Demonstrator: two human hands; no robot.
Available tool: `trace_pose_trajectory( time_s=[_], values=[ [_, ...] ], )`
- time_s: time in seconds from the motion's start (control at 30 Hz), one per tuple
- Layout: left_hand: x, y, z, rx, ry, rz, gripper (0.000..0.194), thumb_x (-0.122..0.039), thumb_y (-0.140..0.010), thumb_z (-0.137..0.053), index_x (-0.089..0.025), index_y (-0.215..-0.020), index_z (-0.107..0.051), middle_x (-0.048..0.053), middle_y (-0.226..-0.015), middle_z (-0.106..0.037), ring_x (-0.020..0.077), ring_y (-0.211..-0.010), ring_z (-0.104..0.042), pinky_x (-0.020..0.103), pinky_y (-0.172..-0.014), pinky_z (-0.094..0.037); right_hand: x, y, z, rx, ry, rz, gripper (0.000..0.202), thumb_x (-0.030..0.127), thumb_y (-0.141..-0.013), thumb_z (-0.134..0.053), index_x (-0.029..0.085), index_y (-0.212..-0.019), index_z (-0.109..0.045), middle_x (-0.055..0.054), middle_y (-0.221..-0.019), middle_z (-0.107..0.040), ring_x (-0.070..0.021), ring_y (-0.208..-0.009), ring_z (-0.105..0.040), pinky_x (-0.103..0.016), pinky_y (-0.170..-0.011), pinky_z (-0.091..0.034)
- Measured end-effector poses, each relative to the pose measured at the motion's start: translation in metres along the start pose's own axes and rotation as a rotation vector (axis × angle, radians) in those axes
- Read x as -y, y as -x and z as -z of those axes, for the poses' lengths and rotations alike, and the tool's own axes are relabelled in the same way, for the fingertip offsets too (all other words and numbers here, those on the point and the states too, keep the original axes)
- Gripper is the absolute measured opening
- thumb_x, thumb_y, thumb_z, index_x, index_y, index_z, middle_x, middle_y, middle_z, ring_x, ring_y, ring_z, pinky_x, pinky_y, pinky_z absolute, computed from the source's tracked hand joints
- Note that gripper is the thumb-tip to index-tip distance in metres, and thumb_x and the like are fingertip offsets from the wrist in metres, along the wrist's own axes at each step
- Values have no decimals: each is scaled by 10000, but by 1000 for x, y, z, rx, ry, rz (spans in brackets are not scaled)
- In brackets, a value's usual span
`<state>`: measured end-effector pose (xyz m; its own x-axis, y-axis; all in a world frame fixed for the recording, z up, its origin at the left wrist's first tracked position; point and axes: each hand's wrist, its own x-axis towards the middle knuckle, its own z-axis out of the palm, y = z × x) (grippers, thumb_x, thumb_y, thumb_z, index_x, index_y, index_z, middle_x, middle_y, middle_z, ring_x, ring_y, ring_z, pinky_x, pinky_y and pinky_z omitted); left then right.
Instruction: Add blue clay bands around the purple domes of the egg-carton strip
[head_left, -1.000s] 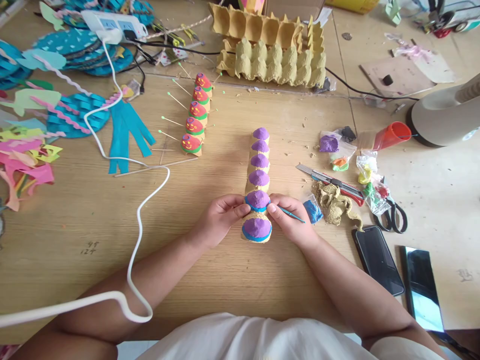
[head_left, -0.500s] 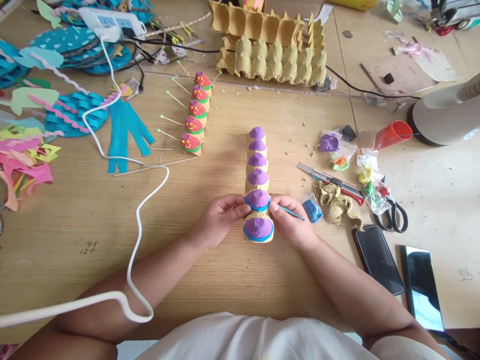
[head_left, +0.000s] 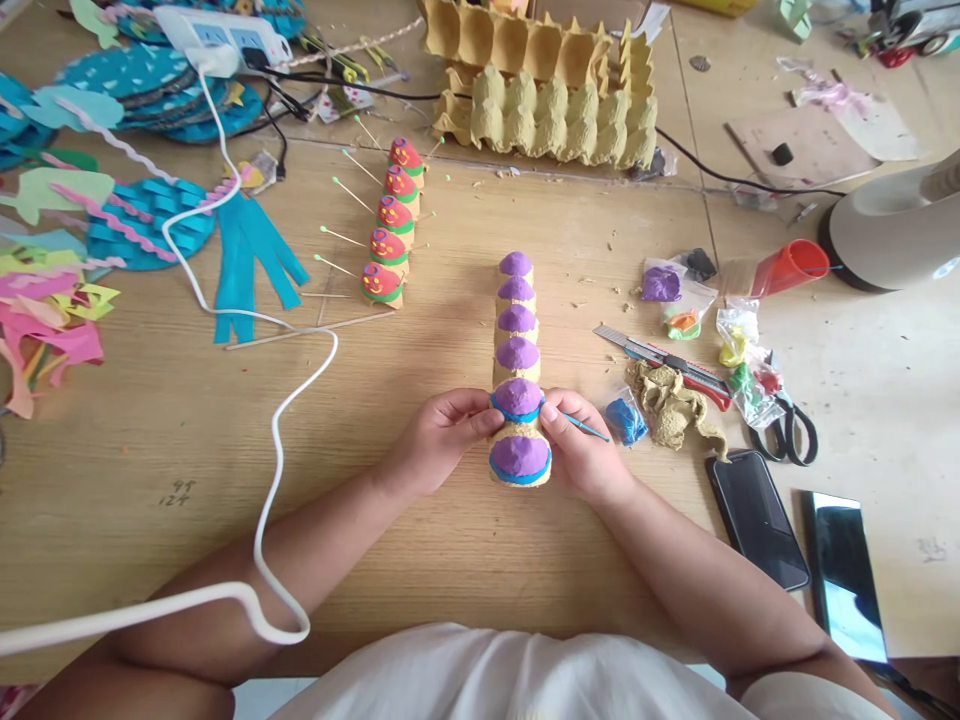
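Observation:
A strip of egg-carton cups (head_left: 516, 354) with purple clay caps stretches away from me across the table. Its two nearest cups carry a blue clay band (head_left: 521, 478) below the purple. My left hand (head_left: 450, 432) pinches the left side of the second-nearest cup. On the opposite side my right hand (head_left: 583, 440) presses thumb and fingertips to that cup's blue band. A thin blue clay tool (head_left: 589, 430) is held in the right hand and points out to the right. Just beyond it lies a bag of blue clay (head_left: 626, 418).
A finished red and green caterpillar (head_left: 388, 246) stands at the back left. To the right lie a utility knife (head_left: 664, 362), scissors (head_left: 787, 432), carton scraps (head_left: 671, 400) and two phones (head_left: 757, 520). A white cable (head_left: 279, 420) crosses the left side; egg cartons (head_left: 562, 118) sit behind.
Almost nothing differs. The view has shifted very slightly, and both hands keep their grip on the same cup of the strip.

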<state>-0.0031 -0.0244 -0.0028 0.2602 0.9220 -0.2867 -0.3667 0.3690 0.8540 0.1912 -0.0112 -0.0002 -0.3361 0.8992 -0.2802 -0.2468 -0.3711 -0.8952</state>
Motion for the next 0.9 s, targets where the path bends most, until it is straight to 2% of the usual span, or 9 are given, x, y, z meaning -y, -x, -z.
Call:
trace_pose_trajectory(
  time_s=[0.3,0.53,0.63,0.9],
  values=[
    [1,0,1,24,-11,1,270,-432,-848,-786,-164,-878,-772,39,-813,-683,175,-816,-606,336,-777,-478,3,2,-4,-27,-38,-13,430,598,-809,-769,202,-735,-619,24,-689,-551,-118,-618,-451,-259,-593,-390],
    [1,0,1,-3,1,2,265,-429,-831,-803,-168,-867,-772,29,-776,-672,167,-788,-596,330,-768,-470,1,0,-5,-38,-54,0,497,633,-822,-731,202,-668,-536,39,-620,-459,-114,-579,-386,-259,-558,-343],
    [1,0,0,0,1,-5,270,-433,-822,-810,-168,-863,-774,33,-787,-684,169,-791,-604,332,-775,-475,0,0,-4,-26,-44,-1,469,611,-832,-737,201,-682,-567,39,-619,-475,-110,-576,-384,-255,-555,-331],
    [4,0,2,-27,14,3,257,-422,-808,-824,-176,-867,-782,34,-799,-702,168,-780,-616,327,-766,-482,2,1,-3,-11,1,-4,440,603,-830,-747,205,-722,-592,40,-643,-491,-114,-592,-418,-261,-594,-379]
  ],
)
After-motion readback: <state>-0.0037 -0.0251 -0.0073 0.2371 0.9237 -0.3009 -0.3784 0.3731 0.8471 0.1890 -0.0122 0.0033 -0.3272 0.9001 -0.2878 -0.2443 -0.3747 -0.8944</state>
